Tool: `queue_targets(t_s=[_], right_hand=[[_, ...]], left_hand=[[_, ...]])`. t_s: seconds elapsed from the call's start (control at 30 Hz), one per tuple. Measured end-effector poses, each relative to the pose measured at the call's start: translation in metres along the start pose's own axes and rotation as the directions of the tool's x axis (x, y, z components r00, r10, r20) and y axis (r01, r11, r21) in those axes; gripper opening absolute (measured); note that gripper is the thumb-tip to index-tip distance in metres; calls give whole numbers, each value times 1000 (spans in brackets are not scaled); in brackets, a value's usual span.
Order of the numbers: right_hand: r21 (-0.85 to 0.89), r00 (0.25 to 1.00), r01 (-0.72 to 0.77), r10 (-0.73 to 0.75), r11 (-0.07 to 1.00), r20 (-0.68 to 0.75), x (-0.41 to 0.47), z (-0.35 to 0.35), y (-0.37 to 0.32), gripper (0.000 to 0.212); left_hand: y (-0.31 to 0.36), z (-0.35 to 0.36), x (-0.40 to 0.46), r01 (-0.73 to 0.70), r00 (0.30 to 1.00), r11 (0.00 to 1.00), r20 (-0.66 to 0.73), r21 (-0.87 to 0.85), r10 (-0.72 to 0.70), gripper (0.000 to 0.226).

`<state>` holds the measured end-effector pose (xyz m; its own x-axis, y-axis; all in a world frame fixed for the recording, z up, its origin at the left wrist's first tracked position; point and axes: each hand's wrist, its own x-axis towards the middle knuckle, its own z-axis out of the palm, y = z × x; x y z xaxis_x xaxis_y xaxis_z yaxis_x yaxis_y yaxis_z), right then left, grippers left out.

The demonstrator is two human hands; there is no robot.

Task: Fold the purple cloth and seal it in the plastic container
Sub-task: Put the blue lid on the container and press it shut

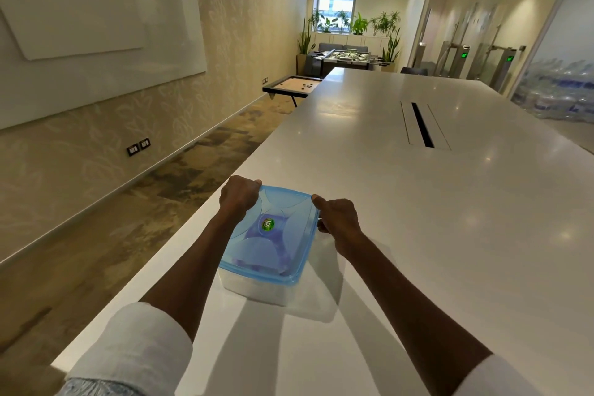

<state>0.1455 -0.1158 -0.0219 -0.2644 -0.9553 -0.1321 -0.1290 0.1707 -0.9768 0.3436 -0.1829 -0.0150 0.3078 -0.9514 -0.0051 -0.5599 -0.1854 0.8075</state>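
A clear plastic container [254, 288] stands near the left edge of the white table [450, 235]. Its translucent blue lid [286, 209] lies on top, with a green round sticker [267, 224] at the middle. Purple cloth [257, 239] shows through the lid, inside the container. My left hand [239, 196] grips the lid's far left corner, thumb on top. My right hand [336, 217] grips the far right corner the same way.
The table's left edge runs close beside the container, with carpeted floor [128, 219] below. A cable slot [422, 125] is set into the table farther back. A small game table [291, 85] and a foosball table [345, 56] stand at the room's far end.
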Motion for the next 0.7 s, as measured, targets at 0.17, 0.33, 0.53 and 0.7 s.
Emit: queue_targets(t_s=[0.17, 0.33, 0.53, 0.7], right_hand=[[138, 983, -182, 185, 973, -7, 16, 4, -5, 32], [192, 966, -254, 259, 948, -2, 24, 5, -8, 25], [194, 973, -213, 225, 958, -44, 20, 8, -6, 26], [-8, 997, -7, 7, 1000, -81, 9, 10, 0, 39]], left_hand=[[0, 0, -1, 36, 999, 999, -3, -8, -36, 44], [-1, 2, 1, 66, 998, 997, -17, -33, -67, 45], [0, 2, 1, 63, 998, 997, -27, 33, -62, 45], [2, -1, -6, 43, 998, 999, -42, -34, -44, 44]])
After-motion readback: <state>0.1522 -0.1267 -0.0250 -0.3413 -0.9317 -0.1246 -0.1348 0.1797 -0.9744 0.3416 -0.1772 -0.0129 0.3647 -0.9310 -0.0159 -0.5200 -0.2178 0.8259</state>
